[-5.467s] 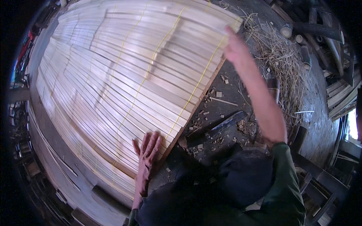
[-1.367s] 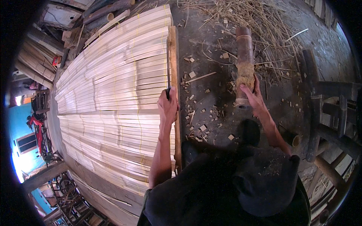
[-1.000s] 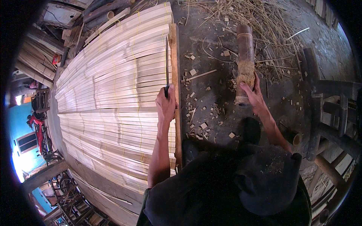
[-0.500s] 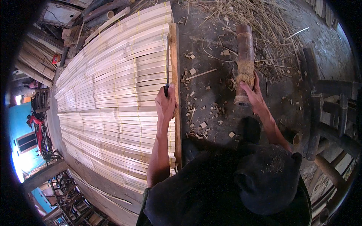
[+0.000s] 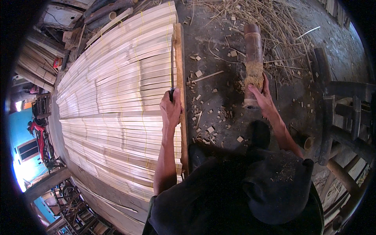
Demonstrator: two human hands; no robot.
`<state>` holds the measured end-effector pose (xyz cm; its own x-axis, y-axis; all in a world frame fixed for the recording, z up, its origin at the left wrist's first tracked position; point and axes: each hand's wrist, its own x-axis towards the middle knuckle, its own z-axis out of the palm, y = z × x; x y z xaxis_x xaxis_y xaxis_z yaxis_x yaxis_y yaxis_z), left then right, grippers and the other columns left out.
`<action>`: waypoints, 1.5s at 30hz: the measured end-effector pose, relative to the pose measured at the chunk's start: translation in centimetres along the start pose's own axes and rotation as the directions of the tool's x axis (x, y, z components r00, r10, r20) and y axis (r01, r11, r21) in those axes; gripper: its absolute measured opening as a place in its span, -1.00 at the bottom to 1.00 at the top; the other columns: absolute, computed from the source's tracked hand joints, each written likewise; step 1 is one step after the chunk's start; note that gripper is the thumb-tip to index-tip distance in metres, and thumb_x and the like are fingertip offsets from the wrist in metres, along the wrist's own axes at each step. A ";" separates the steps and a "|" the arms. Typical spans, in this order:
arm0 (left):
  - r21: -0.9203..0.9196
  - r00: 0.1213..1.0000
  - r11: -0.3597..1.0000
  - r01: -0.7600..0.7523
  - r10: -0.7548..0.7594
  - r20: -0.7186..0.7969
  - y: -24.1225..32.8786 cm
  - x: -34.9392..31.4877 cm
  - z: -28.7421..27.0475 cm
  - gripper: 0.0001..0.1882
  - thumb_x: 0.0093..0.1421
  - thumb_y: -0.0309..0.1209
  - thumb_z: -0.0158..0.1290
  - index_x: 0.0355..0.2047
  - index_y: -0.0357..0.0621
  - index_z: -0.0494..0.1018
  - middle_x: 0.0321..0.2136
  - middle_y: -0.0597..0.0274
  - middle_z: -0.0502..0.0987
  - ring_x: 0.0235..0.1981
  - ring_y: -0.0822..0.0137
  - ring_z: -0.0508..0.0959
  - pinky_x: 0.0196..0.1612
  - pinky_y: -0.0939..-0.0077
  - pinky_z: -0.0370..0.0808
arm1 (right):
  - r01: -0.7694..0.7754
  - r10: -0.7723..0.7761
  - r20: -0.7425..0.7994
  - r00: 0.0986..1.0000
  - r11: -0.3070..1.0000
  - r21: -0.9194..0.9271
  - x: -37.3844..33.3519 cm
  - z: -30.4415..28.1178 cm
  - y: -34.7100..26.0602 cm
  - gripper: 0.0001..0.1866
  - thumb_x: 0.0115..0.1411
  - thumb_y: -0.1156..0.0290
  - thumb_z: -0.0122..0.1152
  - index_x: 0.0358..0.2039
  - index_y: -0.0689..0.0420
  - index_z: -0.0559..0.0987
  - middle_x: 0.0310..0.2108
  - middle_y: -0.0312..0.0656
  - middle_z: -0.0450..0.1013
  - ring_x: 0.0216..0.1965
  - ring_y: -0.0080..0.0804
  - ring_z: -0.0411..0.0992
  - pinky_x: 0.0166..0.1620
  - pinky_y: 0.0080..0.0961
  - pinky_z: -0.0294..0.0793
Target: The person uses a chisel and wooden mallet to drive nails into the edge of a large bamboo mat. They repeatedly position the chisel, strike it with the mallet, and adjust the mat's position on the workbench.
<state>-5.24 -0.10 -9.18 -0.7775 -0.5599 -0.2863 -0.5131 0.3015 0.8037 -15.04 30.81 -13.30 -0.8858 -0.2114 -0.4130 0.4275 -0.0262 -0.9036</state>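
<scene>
My left hand [image 5: 170, 109] is closed round the black handle of a long-bladed tool [image 5: 171, 94]. Its thin blade points away from me along the right edge of a wide mat of pale bamboo slats [image 5: 105, 88], bound with yellow cords. Seen nearly edge-on, the blade does not show whether it is a knife or a saw. On the right, my right hand [image 5: 265, 101] grips the near part of a thick brown bamboo tube [image 5: 253, 44], thumb on top. A band of frayed tan fibre [image 5: 254, 71] circles the tube just beyond that hand.
A wooden board edge [image 5: 179, 62] runs along the mat's right side. Small square offcuts [image 5: 210, 129] litter the dark floor, with a heap of bamboo strips [image 5: 270, 23] beyond. A dark bamboo frame [image 5: 346, 88] stands at the right, and bamboo poles [image 5: 37, 64] lie far left.
Both hands keep their grips and have hardly moved. The blade in my left hand now looks thinner and paler. The whole view has shifted slightly.
</scene>
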 end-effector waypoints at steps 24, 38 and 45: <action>0.025 0.998 0.998 0.059 -0.059 0.017 -0.4 0.7 0.2 -0.55 0.38 -0.10 -0.03 -0.40 -0.31 0.35 -0.66 0.22 0.36 -0.72 0.43 0.40 -0.67 0.45 0.37 | -0.005 0.006 -0.024 1.000 0.999 0.039 0.4 -0.2 0.6 -0.02 0.20 0.17 0.33 0.42 0.04 -0.13 0.22 -0.02 0.22 0.19 -0.20 0.28 0.20 -0.21 0.32; 0.103 0.994 0.990 0.096 -0.101 0.043 -1.0 1.5 0.1 -0.50 0.38 -0.03 -0.08 -0.31 -0.34 0.38 -0.66 0.10 0.41 -0.71 0.34 0.46 -0.65 0.36 0.38 | 0.266 -0.290 0.011 0.957 0.861 -0.434 -0.7 1.3 -2.1 -0.03 0.11 0.25 0.39 0.40 0.10 0.00 0.16 0.05 0.34 0.10 -0.16 0.43 0.12 -0.29 0.43; 0.154 0.999 0.988 0.021 -0.028 0.044 -0.6 1.4 -0.6 -0.50 0.39 -0.04 -0.09 -0.25 -0.36 0.41 -0.69 0.09 0.42 -0.74 0.33 0.46 -0.68 0.36 0.39 | 0.764 -0.814 0.178 0.553 0.410 -0.499 1.7 7.5 -15.3 0.05 -0.01 0.25 0.48 0.38 0.14 0.02 0.11 0.14 0.37 0.06 0.01 0.45 0.08 -0.19 0.45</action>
<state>-5.82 -1.52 -9.73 -0.7783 -0.5333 -0.3315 -0.5790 0.4051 0.7076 -21.70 23.51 0.64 -0.8058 -0.2692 0.5275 -0.5912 0.3149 -0.7425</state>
